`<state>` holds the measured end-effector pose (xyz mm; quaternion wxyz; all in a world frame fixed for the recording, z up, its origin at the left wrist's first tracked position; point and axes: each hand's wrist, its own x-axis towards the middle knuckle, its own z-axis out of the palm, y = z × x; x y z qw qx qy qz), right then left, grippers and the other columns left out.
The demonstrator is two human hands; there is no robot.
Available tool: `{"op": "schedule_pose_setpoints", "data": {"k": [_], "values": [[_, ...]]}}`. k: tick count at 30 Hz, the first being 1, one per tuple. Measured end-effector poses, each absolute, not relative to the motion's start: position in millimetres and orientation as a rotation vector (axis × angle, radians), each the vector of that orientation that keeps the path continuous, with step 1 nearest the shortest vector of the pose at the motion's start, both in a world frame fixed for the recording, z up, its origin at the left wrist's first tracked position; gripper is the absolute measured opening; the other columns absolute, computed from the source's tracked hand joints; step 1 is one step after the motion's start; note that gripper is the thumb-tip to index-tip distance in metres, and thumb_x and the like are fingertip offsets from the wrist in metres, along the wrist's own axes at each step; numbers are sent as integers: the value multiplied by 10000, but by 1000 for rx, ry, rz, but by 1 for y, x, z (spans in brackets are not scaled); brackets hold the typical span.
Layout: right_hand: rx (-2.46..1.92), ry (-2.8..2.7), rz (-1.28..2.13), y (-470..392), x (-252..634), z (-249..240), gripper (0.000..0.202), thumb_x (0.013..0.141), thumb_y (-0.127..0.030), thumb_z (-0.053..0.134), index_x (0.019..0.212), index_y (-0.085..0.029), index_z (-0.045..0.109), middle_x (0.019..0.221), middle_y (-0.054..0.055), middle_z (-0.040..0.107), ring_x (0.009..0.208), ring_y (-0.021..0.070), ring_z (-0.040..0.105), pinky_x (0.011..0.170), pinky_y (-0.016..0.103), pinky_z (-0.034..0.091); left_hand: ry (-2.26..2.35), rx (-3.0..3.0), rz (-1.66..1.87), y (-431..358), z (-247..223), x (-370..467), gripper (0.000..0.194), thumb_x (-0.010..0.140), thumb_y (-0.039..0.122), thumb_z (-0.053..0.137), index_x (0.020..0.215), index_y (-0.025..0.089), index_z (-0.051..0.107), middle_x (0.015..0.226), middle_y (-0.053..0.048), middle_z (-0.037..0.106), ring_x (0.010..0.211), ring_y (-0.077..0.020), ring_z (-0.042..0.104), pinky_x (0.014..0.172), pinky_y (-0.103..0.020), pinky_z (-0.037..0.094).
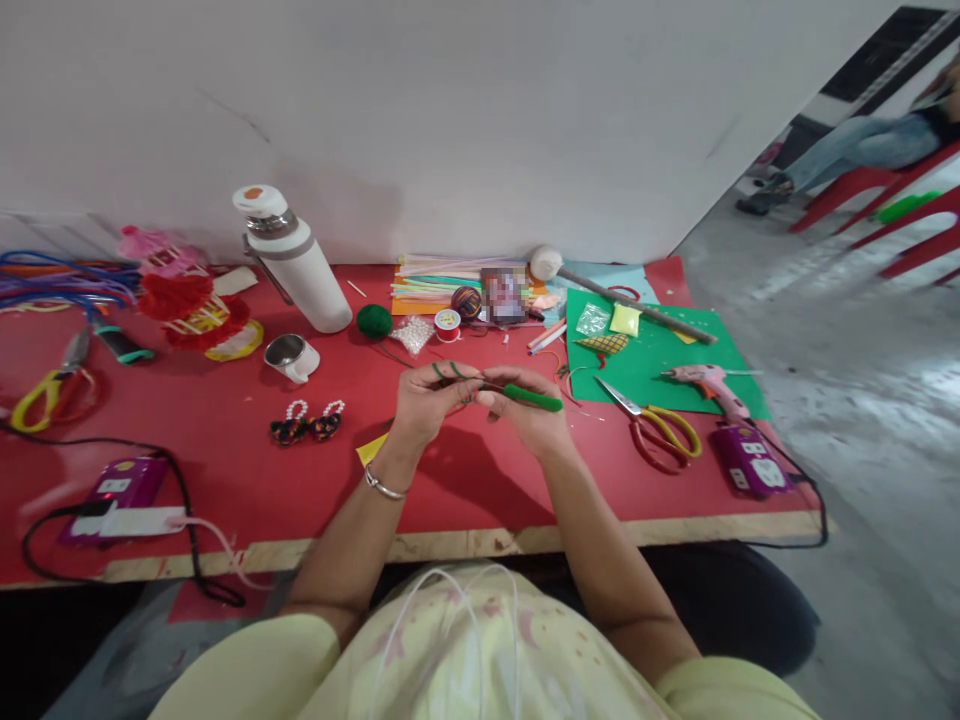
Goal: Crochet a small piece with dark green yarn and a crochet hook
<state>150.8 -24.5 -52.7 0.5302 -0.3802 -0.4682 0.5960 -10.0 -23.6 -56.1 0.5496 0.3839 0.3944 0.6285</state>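
Note:
Above the red table, my right hand [529, 412] is closed around a crochet hook with a green handle [532, 398], its thin shaft pointing left. My left hand [433, 400] meets the hook's tip, fingers pinched, with green yarn [452, 369] looped over them. Whatever stitches lie between the fingertips are too small to make out. A strand leads back toward a dark green yarn ball [373, 321]. Left of my hands lie two dark bows with white bead loops [307, 422]. A yellow paper piece [372, 448] is partly under my left wrist.
Behind my hands are a bag of white beads [412, 335] and a red thread spool [448, 325]. A white flask [300, 265] and steel cup [291, 357] stand left. Scissors [652, 425], a pink glue gun [709, 385] and a purple power strip [750, 462] lie right.

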Motion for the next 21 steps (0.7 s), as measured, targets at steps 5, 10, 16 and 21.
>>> {"op": "schedule_pose_setpoints", "data": {"k": [5, 10, 16, 21], "values": [[-957, -1163, 1333, -20, 149, -56, 296, 700, -410, 943, 916, -245, 825, 772, 16, 804, 675, 179, 742, 614, 313, 628, 939, 667, 1477, -20, -54, -7, 271, 540, 240, 971, 737, 172, 797, 708, -16, 754, 490, -44, 550, 448, -171, 397], [-959, -1238, 1344, -12, 155, -57, 293, 731, -424, 927, 924, -237, 810, 766, 5, 779, 640, 147, 694, 617, 301, 605, 953, 600, 1442, -13, -50, -3, 282, 509, 214, 964, 712, 162, 775, 646, 11, 711, 443, -23, 503, 412, -159, 329], [-948, -1331, 1191, 1, 163, -47, 330, 714, -433, 944, 898, -237, 752, 788, -4, 756, 644, 141, 665, 582, 288, 566, 939, 728, 1447, -2, -42, -1, 275, 551, 236, 966, 732, 166, 771, 697, -8, 733, 512, -61, 580, 435, -180, 378], [-887, -1336, 1308, 19, 170, -49, 346, 715, -454, 940, 918, -235, 764, 788, 12, 758, 710, 166, 704, 615, 294, 573, 822, 570, 1314, 8, -33, 1, 318, 536, 206, 948, 712, 161, 687, 545, 74, 556, 398, -4, 391, 384, -152, 245]]}}
